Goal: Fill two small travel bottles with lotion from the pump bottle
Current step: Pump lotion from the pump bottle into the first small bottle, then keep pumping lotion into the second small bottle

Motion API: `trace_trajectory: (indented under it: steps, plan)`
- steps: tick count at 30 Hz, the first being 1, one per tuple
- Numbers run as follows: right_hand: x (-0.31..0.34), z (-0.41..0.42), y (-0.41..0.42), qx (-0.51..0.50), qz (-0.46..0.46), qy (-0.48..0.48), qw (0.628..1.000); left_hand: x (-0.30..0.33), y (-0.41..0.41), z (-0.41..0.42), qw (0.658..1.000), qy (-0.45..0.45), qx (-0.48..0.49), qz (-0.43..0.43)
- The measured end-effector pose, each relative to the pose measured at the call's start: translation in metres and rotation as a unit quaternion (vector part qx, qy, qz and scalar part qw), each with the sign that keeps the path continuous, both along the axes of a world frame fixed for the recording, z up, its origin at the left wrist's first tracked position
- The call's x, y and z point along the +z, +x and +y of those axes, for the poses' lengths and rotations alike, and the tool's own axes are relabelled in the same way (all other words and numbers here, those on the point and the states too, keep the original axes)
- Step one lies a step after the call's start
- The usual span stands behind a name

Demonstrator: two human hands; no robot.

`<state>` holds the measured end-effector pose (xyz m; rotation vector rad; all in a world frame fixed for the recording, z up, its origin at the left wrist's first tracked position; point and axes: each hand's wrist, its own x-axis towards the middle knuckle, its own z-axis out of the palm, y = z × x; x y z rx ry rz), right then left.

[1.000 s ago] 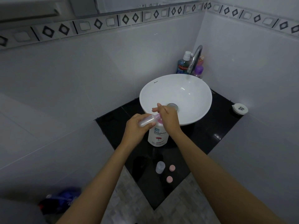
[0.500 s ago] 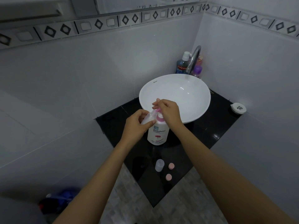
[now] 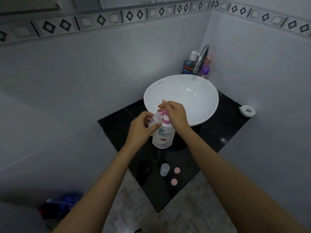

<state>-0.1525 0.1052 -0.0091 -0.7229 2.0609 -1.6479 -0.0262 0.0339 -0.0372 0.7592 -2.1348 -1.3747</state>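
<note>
A white pump bottle [image 3: 163,137] with a pink pump head stands on the black counter in front of the basin. My left hand [image 3: 140,130] grips a small clear travel bottle [image 3: 154,121], tilted, its mouth right at the pump spout. My right hand [image 3: 175,116] rests on top of the pink pump head, fingers over it. A second clear travel bottle [image 3: 164,169] stands uncapped nearer me on the counter. Two pink caps [image 3: 176,170] [image 3: 174,181] lie beside it.
A white round basin [image 3: 202,98] sits on the black corner counter [image 3: 218,137], with a chrome tap [image 3: 201,59] behind. A mouthwash bottle [image 3: 189,65] and a purple-capped bottle [image 3: 205,71] stand in the corner. A small white round case [image 3: 247,111] lies at the counter's right edge. Tiled walls close in on both sides.
The travel bottle in my left hand has tipped from nearly level to more upright beside the spout. My right hand has stayed on the pump head.
</note>
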Motion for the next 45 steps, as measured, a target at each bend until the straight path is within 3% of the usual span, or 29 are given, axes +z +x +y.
trace_trajectory:
  steps: [16, 24, 33, 41, 45]
  plan:
    - [-0.002, 0.0, -0.001, 0.012, -0.035, -0.011, 0.999, -0.009, 0.008, 0.002, 0.998, 0.042, 0.023, 0.045]
    - [-0.004, 0.004, -0.002, 0.0, -0.017, -0.014, 1.0, -0.065, 0.039, 0.02, 0.994, 0.083, 0.016, -0.067]
    - [-0.005, 0.005, -0.011, 0.01, 0.005, 0.001, 1.0, -0.113, 0.058, 0.046, 0.987, 0.083, -0.036, -0.133]
    - [-0.005, 0.003, -0.011, 0.008, 0.012, 0.016, 1.0, -0.115, 0.061, 0.049, 0.98, -0.012, -0.095, -0.177]
    - [-0.004, 0.003, -0.01, 0.009, 0.009, 0.017, 1.0, -0.113, 0.055, 0.052, 0.948, -0.181, -0.125, -0.228]
